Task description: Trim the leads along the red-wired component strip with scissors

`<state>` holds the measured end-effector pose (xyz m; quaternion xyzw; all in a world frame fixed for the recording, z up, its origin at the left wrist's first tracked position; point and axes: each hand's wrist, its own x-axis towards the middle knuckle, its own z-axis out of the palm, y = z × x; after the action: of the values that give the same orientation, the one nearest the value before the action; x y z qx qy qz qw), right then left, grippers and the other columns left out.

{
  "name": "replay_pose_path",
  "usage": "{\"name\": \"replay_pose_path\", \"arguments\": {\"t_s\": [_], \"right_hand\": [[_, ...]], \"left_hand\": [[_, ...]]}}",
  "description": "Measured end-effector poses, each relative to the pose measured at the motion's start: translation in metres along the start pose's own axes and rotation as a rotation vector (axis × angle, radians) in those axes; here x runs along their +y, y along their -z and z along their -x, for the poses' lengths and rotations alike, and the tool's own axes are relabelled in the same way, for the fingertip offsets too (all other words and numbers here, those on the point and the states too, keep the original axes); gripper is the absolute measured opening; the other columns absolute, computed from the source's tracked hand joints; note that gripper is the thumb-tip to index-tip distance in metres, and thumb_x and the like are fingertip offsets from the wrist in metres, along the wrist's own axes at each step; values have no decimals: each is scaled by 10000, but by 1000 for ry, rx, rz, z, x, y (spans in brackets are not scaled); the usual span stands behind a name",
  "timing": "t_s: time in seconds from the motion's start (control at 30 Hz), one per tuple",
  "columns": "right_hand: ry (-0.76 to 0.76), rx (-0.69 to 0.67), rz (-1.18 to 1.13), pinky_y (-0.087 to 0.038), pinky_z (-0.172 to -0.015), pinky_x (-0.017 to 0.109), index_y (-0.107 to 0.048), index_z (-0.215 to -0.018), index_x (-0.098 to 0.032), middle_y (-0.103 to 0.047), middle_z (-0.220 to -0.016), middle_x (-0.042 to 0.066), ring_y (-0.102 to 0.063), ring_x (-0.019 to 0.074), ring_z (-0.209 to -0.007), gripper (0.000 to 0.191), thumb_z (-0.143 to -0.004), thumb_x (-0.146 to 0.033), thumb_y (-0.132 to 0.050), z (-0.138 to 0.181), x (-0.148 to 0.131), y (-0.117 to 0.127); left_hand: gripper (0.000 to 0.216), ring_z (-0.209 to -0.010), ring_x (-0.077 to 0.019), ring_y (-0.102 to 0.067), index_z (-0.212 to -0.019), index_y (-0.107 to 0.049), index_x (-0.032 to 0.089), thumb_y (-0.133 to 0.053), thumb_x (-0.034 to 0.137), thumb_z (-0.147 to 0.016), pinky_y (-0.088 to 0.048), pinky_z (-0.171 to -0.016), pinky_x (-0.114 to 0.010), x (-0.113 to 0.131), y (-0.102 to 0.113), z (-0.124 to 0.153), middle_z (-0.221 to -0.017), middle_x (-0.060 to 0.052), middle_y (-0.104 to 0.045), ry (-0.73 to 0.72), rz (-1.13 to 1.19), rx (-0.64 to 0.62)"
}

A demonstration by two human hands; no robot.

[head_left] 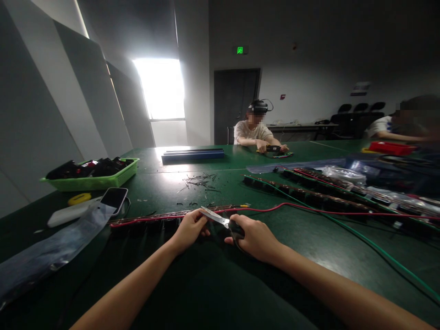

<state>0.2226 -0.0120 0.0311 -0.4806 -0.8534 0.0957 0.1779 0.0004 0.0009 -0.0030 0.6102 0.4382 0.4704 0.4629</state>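
Note:
In my right hand is a pair of scissors, its fingers wrapped round the dark handles. The blades point left and reach the fingertips of my left hand. That hand is closed in a pinch at the near side of a long black strip with a red wire along it. What the pinch holds is hidden. The red wire runs on past the scissors to the right. Cut-off black bits lie scattered beyond the strip.
A green basket of black parts, a phone and a plastic bag are at left. A blue bar lies further back. More wired strips and a green wire spread rightward. Two people sit across the table.

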Motion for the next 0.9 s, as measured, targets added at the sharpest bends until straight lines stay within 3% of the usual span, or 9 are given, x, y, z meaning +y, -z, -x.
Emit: {"name": "replay_pose_path", "arguments": {"t_s": [0.33, 0.73, 0.9], "right_hand": [[12, 10, 12, -384, -641, 258, -595, -1098, -260, -695, -994, 53, -647, 230, -817, 433, -755, -511, -678, -1, 4, -1], [30, 21, -30, -434, -743, 284, -589, -1185, -256, -686, -1097, 70, -651, 256, -942, 496, -758, -490, -685, -2, 8, -5], [39, 23, -27, -435, -713, 273, -600, -1170, -259, -702, -1040, 59, -659, 240, -895, 479, -759, -490, -685, -2, 9, -5]], "left_hand": [[251, -515, -92, -604, -881, -615, 131, -550, 370, -843, -453, -464, -188, -2, -1, -1, -714, -12, -639, -2, -6, 4], [247, -517, -91, -611, -883, -610, 131, -552, 366, -837, -448, -463, -181, 0, -1, 1, -737, -16, -645, -3, -2, 9], [251, -512, -90, -607, -880, -616, 130, -558, 369, -830, -445, -460, -182, 0, -1, 1, -745, -21, -650, -6, 1, 16]]}}
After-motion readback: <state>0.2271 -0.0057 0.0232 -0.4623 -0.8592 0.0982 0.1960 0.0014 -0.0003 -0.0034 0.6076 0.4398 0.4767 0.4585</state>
